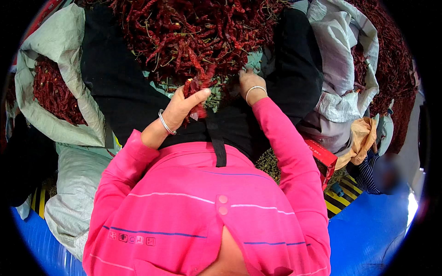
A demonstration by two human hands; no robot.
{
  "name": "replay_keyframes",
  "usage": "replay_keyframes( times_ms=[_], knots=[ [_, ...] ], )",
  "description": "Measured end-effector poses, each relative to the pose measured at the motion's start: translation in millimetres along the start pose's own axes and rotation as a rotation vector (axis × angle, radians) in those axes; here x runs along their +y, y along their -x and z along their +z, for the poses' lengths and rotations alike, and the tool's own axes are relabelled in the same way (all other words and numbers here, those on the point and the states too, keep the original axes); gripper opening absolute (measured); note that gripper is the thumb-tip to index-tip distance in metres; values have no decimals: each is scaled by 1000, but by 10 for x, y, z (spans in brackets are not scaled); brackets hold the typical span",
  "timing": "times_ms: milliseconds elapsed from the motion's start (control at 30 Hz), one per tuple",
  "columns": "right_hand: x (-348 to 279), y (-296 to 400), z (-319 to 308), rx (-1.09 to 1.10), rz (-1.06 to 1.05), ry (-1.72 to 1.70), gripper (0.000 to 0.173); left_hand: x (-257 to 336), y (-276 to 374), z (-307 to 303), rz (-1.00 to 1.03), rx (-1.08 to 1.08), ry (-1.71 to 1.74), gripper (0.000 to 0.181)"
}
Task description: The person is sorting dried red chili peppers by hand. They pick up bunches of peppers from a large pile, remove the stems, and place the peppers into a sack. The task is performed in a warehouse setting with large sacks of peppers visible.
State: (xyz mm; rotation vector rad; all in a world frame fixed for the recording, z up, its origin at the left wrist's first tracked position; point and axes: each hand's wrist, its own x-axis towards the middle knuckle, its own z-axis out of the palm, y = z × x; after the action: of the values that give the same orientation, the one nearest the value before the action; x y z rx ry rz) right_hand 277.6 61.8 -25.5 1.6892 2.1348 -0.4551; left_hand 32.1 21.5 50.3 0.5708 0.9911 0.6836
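Between my legs lies a large heap of dried red chili peppers (193,31), many with stems. My left hand (183,105), with a silver bangle at its wrist, is closed around a small bunch of dried red chilies (195,84) in front of the heap; some of the bunch is blurred. To its right, my right hand (251,82) is at the heap's near right edge, its fingers bent downward by a pale sheet (255,59). Whether those fingertips pinch anything cannot be seen. Loose stems (214,98) lie between the two hands.
Open white woven sacks of chilies stand on the left (26,93) and right (371,79). A filled white sack (77,183) lies at lower left. A red box (321,155) and an orange-brown bag (362,138) are at right, near another person in a striped sleeve (367,176). More chilies (393,69) lie beyond.
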Motion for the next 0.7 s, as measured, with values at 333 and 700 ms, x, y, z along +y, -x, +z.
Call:
replay_keyframes(
  times_ms=[333,700],
  knots=[
    [190,-54,-284,-117,-46,-313,28,-38,-49,-39,-7,79,1,16],
    [-95,438,-881,-275,-62,-1642,21,56,-133,130,-18,-181,-130,28]
  ],
)
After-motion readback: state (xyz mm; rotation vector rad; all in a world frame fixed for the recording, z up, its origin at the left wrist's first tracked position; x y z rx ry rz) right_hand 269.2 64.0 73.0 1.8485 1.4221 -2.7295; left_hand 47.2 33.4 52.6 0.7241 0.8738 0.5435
